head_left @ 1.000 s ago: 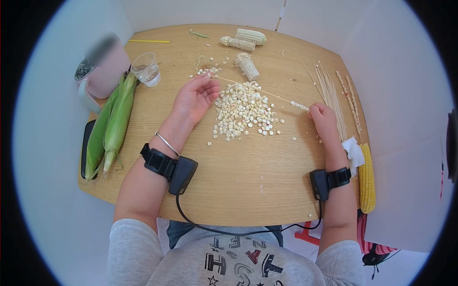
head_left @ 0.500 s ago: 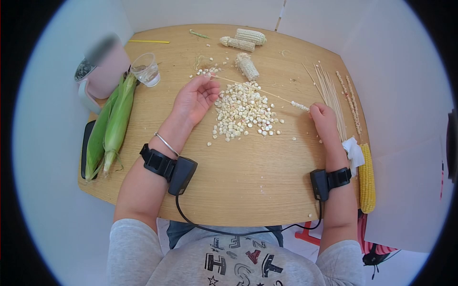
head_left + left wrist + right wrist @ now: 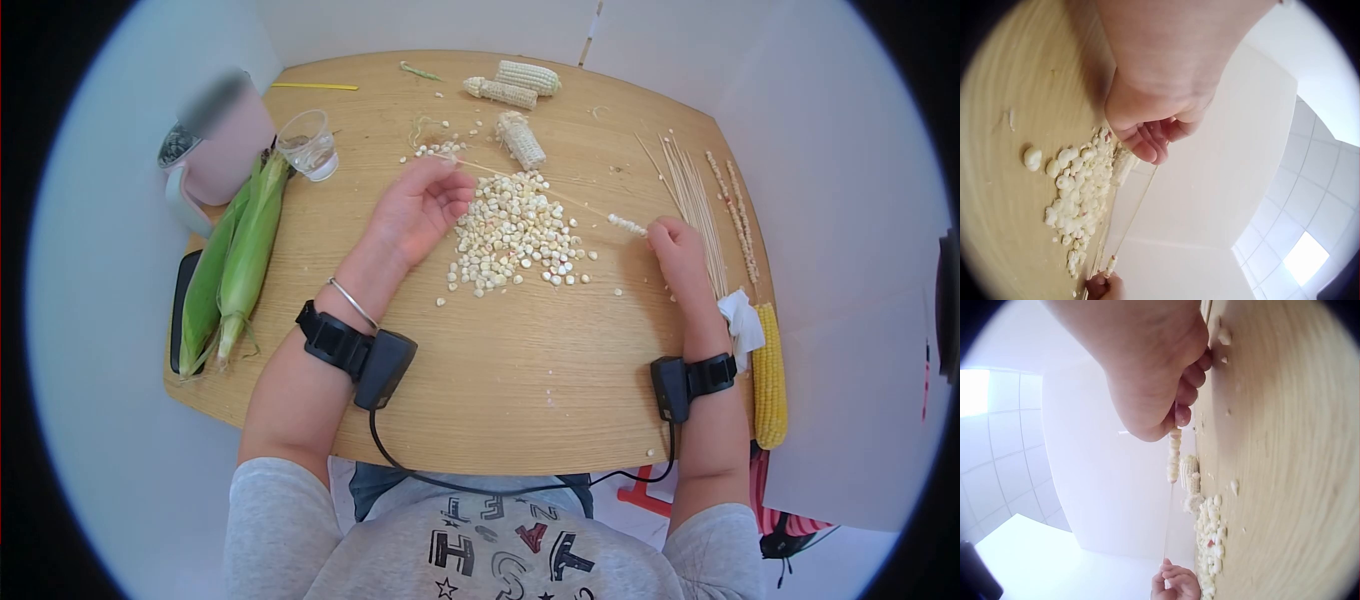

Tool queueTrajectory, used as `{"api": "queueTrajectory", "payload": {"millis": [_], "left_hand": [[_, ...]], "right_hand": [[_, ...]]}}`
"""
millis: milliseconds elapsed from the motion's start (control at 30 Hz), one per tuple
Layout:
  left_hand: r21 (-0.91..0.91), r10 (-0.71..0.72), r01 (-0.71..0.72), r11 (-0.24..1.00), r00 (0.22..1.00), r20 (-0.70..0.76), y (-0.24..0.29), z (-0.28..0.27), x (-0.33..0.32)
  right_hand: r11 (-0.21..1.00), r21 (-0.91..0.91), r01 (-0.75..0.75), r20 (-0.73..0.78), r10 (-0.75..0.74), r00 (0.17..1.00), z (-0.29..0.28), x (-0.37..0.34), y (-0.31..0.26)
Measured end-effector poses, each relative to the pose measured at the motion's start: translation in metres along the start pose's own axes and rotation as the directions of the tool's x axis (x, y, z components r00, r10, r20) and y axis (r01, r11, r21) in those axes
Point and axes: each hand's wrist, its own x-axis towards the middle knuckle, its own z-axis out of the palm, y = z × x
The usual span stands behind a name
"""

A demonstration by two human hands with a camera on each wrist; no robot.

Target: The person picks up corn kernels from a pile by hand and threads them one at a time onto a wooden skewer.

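A thin bamboo skewer stretches between the hands, above the pile of pale corn kernels. My right hand grips its right end with curled fingers. Next to that hand, a short row of threaded kernels sits on the skewer; the right wrist view shows these kernels right at the thumb and forefinger. My left hand pinches near the other end with thumb and forefinger, the remaining fingers loosely curled. In the left wrist view, the skewer runs from the left fingertips toward the right hand.
Partly stripped white cobs lie behind the pile. At right are loose skewers, two kernel-covered skewers, a tissue and a yellow cob. Husked corn ears, a clear cup and a pink mug stand left.
The left hand has shifted slightly right along the skewer, so a bit of its tip shows beyond the fingers. The right hand stays in place, still gripping.
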Motion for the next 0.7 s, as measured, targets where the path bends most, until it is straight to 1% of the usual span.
{"api": "queueTrajectory", "payload": {"millis": [33, 133, 267, 333, 367, 433, 467, 533, 633, 700], "left_hand": [[-0.002, -0.018, 0.018, 1.000, 1.000, 0.025, -0.001, 0.001, -0.001], [0.003, -0.010, 0.010, 1.000, 0.998, 0.059, 0.001, -0.001, 0.000], [0.002, -0.018, 0.018, 1.000, 0.997, 0.077, 0.000, 0.002, -0.002], [0.088, -0.033, 0.022, 0.996, 0.991, 0.130, -0.004, 0.006, -0.003], [0.087, -0.032, 0.021, 0.996, 0.991, 0.129, -0.005, 0.010, -0.005], [0.080, -0.126, 0.112, 0.990, 0.970, 0.208, -0.009, 0.016, -0.009], [0.081, -0.128, 0.114, 0.990, 0.970, 0.207, -0.009, 0.015, -0.009], [0.076, -0.061, 0.051, 0.996, 0.988, 0.140, -0.009, 0.011, -0.009], [0.079, -0.039, 0.029, 0.996, 0.992, 0.122, -0.009, 0.008, -0.006], [0.097, -0.044, 0.033, 0.995, 0.992, 0.117, -0.008, 0.011, -0.007]], "right_hand": [[1.000, -0.007, 0.031, 0.009, -0.031, 0.999, 0.000, 0.000, -0.002], [0.999, 0.042, 0.004, 0.014, -0.005, 1.000, 0.001, -0.001, -0.003], [0.999, 0.046, 0.008, 0.002, -0.008, 1.000, 0.002, 0.000, 0.000], [0.998, 0.061, 0.024, 0.070, -0.028, 0.997, 0.001, -0.001, -0.004], [0.998, 0.060, 0.025, 0.071, -0.030, 0.997, 0.003, -0.004, -0.012], [0.984, 0.173, 0.044, 0.157, -0.072, 0.985, 0.010, -0.011, -0.026], [0.984, 0.174, 0.042, 0.157, -0.070, 0.985, 0.011, -0.011, -0.024], [0.979, 0.200, 0.044, 0.086, -0.062, 0.994, 0.012, -0.008, -0.016], [0.986, 0.166, 0.000, 0.112, -0.019, 0.993, 0.008, -0.006, -0.014], [0.987, 0.161, 0.027, 0.095, -0.043, 0.995, 0.009, -0.005, -0.011]]}}
